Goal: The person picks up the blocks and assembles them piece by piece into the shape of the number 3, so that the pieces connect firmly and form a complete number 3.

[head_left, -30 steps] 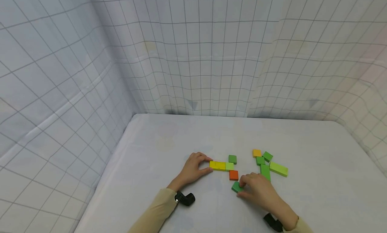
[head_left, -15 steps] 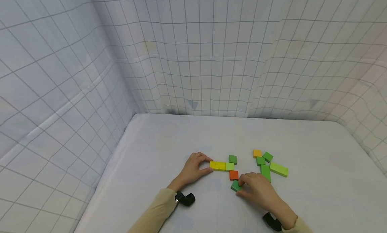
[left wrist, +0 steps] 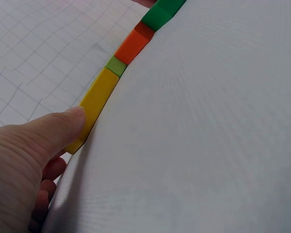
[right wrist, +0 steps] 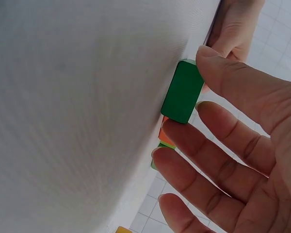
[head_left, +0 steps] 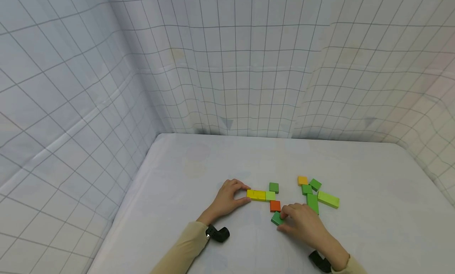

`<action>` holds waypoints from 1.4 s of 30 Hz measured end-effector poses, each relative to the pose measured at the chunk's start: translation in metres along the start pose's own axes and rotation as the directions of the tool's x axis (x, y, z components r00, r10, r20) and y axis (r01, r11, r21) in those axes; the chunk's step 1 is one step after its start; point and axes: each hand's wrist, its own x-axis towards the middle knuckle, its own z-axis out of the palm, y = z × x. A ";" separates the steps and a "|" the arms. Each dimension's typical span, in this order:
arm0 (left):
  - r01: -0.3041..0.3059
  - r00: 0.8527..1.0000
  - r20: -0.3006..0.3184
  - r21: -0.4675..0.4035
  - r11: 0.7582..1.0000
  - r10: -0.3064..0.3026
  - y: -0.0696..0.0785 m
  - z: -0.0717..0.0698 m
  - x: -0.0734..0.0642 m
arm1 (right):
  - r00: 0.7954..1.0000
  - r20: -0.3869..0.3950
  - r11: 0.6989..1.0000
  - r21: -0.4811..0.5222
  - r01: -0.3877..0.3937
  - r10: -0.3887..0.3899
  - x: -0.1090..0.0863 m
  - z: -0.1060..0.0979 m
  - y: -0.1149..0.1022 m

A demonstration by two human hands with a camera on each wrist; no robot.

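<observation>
My left hand (head_left: pixel 227 197) pinches the left end of a long yellow block (head_left: pixel 256 195) lying on the white table; the thumb is on its near side in the left wrist view. A small light-green block (head_left: pixel 270 196) touches the yellow one's right end. Behind that is a green block (head_left: pixel 273 188), and in front an orange-red block (head_left: pixel 275 206). My right hand (head_left: pixel 303 222) holds a dark green block (right wrist: pixel 183 92) between thumb and fingers. It is turned at an angle, its corner at the orange-red block's near edge. The palm side hides part of it in the head view.
Right of this row lie a yellow-orange block (head_left: pixel 302 180), two small green blocks, one of them turned (head_left: pixel 315 184), a long green block (head_left: pixel 313 203) and a long lime block (head_left: pixel 328 199). A white grid-lined curtain (head_left: pixel 227 68) stands behind and at the sides of the table.
The right hand has shifted the dark green block slightly left and away from me, up to the orange-red block. In the last half second hardly anything moves. The left hand stays in place.
</observation>
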 end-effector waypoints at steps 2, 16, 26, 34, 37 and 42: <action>0.001 1.000 -0.001 0.000 1.000 -0.001 0.000 0.000 0.000 | 1.000 0.004 1.000 -0.002 -0.005 0.005 0.000 0.000 0.000; 0.011 1.000 0.003 0.007 1.000 -0.011 0.003 -0.003 0.000 | 1.000 -0.011 1.000 0.010 0.021 -0.020 0.002 0.000 0.000; 0.000 1.000 0.010 0.008 1.000 0.000 0.000 -0.001 0.001 | 0.994 -0.051 0.995 -0.011 -0.102 0.101 0.001 -0.012 0.008; -0.008 1.000 0.008 0.012 1.000 0.008 0.001 -0.002 0.001 | 0.928 -0.223 0.941 -0.090 -0.325 0.299 -0.007 -0.033 0.047; -0.011 1.000 0.006 0.016 1.000 0.011 0.000 -0.001 0.000 | 0.907 -0.176 0.905 -0.126 -0.405 0.382 -0.011 -0.037 0.056; -0.013 1.000 0.003 0.014 1.000 0.013 -0.001 0.000 0.000 | 0.886 -0.085 0.870 -0.170 -0.463 0.455 -0.015 -0.036 0.061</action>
